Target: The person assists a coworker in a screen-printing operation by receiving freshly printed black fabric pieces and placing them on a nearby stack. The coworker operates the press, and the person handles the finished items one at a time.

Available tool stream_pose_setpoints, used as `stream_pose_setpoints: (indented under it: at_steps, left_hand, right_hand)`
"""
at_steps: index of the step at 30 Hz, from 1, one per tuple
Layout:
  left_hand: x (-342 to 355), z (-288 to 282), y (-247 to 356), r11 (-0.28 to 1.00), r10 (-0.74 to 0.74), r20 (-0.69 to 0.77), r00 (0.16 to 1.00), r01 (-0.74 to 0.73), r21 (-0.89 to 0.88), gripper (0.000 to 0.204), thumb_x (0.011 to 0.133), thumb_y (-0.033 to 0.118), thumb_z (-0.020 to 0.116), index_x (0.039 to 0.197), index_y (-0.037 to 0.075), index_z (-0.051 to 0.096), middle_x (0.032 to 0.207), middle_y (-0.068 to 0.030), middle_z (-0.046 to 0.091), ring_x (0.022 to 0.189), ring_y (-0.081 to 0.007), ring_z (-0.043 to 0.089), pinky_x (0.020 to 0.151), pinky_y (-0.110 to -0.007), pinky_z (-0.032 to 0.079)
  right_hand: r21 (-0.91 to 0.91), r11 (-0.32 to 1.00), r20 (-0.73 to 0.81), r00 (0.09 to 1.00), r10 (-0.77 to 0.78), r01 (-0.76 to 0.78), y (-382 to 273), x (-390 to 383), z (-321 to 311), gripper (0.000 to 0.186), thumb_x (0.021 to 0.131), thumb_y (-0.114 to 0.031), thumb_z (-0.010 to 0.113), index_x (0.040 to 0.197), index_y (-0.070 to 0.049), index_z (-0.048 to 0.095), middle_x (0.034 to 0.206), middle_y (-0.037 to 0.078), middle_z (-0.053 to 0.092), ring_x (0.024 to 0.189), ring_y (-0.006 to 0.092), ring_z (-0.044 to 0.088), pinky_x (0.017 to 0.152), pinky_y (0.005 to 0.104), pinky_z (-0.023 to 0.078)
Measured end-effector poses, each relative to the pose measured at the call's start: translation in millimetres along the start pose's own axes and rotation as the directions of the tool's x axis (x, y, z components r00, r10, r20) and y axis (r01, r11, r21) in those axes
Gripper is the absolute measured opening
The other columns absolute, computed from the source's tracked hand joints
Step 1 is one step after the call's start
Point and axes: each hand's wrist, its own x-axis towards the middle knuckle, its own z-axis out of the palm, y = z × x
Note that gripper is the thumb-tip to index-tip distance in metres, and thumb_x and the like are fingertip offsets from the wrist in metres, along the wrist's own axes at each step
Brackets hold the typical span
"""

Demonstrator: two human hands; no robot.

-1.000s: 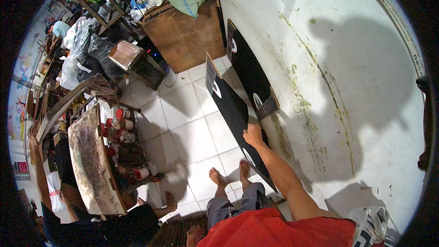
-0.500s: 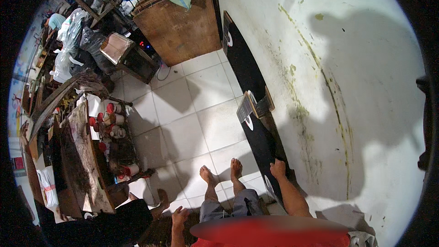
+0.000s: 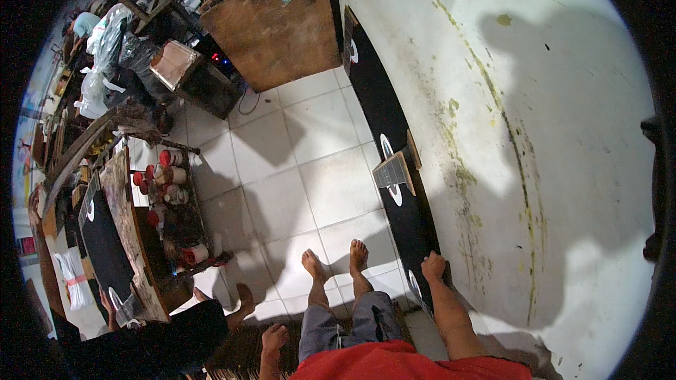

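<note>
My right hand (image 3: 434, 266) is closed on the upper edge of a long black board (image 3: 411, 222), beside the wall on the right. White ovals are printed on this board, and a grey panel marks its far end. A similar black board (image 3: 378, 95) leans lengthwise along the wall beyond it, the ends of the two overlapping. Low beside my left leg, my left hand (image 3: 274, 339) hangs with its fingers curled in and nothing visible in them.
At left, a co-worker's hand (image 3: 109, 309) is by another black board (image 3: 105, 239) on a worn wooden table (image 3: 151, 278). Red-lidded jars (image 3: 171, 174) stand beside it. Farther off are a box-like stool (image 3: 176, 67), a brown wooden panel (image 3: 274, 35) and plastic bags (image 3: 105, 49).
The near board's far end has shifted slightly right, toward the wall, with my right hand on its edge. A black board now lies on the co-worker's table, which was bare there before.
</note>
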Motion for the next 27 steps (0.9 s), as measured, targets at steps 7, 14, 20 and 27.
stream_pose_setpoints:
  at_steps: [7,14,20,27]
  left_hand:
    - [4,12,20,0.997,-0.001,-0.056,0.998,0.005,0.081,0.050,0.080,0.015,0.062,0.122,-0.004,0.044,0.093,-0.0102,0.061,0.074,-0.0172,0.060,0.062,-0.028,0.046]
    - [8,10,5,0.994,-0.034,-0.031,0.999,0.037,0.102,0.052,0.079,0.018,0.064,0.122,-0.004,0.044,0.092,-0.0083,0.061,0.072,-0.0147,0.059,0.059,-0.026,0.045]
    - [8,10,0,0.997,-0.017,-0.009,1.000,0.018,0.070,0.055,0.079,0.018,0.064,0.123,-0.004,0.042,0.088,-0.0068,0.060,0.070,-0.0147,0.057,0.059,-0.027,0.045]
    - [-5,19,21,0.999,-0.021,-0.047,0.999,0.023,0.047,0.053,0.079,0.017,0.063,0.123,-0.005,0.042,0.087,-0.0072,0.060,0.070,-0.0153,0.058,0.059,-0.027,0.046]
  right_hand:
    - [-0.001,1.000,-0.041,0.999,0.021,-0.022,13,22,8,0.017,0.073,-0.010,0.062,0.080,0.004,0.058,0.078,0.022,0.060,0.076,0.0370,0.059,0.070,0.0453,0.047]
    - [0.017,0.998,-0.007,0.998,0.065,-0.065,14,26,0,0.016,0.075,-0.010,0.061,0.082,0.004,0.058,0.082,0.023,0.060,0.079,0.0361,0.059,0.072,0.0433,0.048]
    - [0.025,0.991,-0.003,0.992,0.130,-0.130,16,32,8,0.017,0.073,-0.009,0.062,0.084,0.004,0.059,0.083,0.023,0.060,0.080,0.0358,0.059,0.073,0.0418,0.049]
    - [0.040,0.983,-0.040,0.983,0.181,-0.179,24,35,21,0.019,0.072,-0.009,0.063,0.085,0.005,0.058,0.085,0.022,0.061,0.081,0.0363,0.059,0.074,0.0439,0.048]
